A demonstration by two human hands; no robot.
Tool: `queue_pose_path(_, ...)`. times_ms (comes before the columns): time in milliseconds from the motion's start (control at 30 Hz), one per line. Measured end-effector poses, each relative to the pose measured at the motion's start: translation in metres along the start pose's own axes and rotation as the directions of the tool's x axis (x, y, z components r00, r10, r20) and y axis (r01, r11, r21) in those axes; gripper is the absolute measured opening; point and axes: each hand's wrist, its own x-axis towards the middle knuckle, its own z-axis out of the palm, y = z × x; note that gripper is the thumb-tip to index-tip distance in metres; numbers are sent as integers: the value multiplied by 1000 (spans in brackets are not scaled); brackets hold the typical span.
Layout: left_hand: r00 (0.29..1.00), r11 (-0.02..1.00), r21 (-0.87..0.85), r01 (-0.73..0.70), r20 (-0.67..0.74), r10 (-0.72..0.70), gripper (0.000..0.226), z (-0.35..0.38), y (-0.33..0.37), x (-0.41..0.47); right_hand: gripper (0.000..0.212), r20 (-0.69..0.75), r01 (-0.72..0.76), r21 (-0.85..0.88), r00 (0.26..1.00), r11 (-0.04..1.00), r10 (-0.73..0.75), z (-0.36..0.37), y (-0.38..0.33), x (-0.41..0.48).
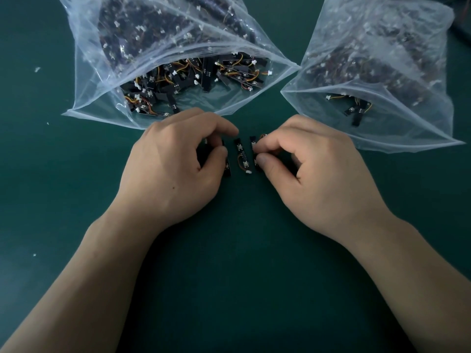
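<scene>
Three small black circuit strips with white connectors and short wires lie side by side on the green mat. The middle strip [241, 156] lies free between my hands. My left hand [175, 169] has its fingers curled over the left strip [227, 169], with thumb and fingers pinching it. The thumb and forefinger of my right hand [313, 169] pinch the right strip [253, 143]. Both pinched strips are largely hidden by fingers.
A large clear plastic bag [102, 103], open toward me and full of the same black strips, lies at the back left. A second open bag [407, 128] with several strips lies at the back right. The green mat [234, 263] covers the table.
</scene>
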Motion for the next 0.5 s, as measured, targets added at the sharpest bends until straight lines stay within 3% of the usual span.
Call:
queue_pose_path(133, 1000, 1000, -10, -12, -29, 12, 28, 0, 0, 1, 7, -1, -7, 9, 1000, 1000, 7, -1, 0, 0)
queue_pose_path(267, 969, 999, 34, -6, -246, 14, 27, -3, 2, 2, 7, 5, -20, 19, 1000, 1000, 19, -1, -2, 0)
queue_pose_path(367, 930, 972, 141, 187, -344, -129, 26, -3, 5, 1, 7, 6, -17, 16, 1000, 1000, 17, -1, -3, 0)
queue_pose_path(500, 915, 897, 235, 374, -253, -315, 36, 0, 4, 0, 7, 10, -12, 3, 1000, 1000, 12, -1, -3, 0)
